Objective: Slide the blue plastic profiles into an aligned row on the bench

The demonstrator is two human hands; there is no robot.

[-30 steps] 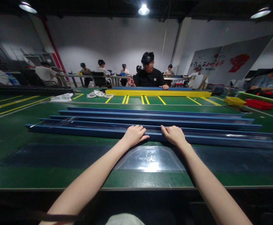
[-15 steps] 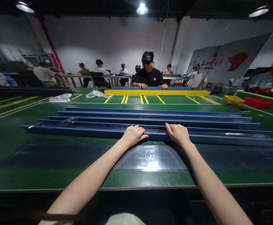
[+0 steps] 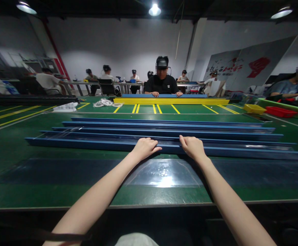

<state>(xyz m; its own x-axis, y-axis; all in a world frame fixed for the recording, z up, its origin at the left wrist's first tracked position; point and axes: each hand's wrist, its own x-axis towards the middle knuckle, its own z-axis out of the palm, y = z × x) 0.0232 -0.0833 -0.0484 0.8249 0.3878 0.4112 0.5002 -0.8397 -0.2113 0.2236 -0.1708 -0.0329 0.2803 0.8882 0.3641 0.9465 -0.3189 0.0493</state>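
A long blue channel strip (image 3: 87, 144), nearest of several lying side by side, runs across the table in front of me. My left hand (image 3: 146, 147) is closed over its near wall, thumb pointing right. Farther right along the same strip, my right hand (image 3: 193, 146) grips it too, thumb raised at the far side; its fingertips are hidden behind the wall. Clear film (image 3: 128, 137) shows inside the channel. Between the strip and the table's front edge lies a long, flat clear plastic sheet (image 3: 69, 171), beneath my forearms, shining in the middle.
More blue strips (image 3: 164, 129) lie just behind. Farther back are a yellow strip (image 3: 171, 101), coiled white cable (image 3: 104, 103) and a white piece (image 3: 65, 107). A co-worker (image 3: 161, 82) sits opposite with both hands on a blue strip. Yellow (image 3: 255, 109) and red trays (image 3: 281, 112) stand at right.
My right hand has shifted very slightly left along the strip. My left hand stays in place. The co-worker opposite has moved their head and hands a little.
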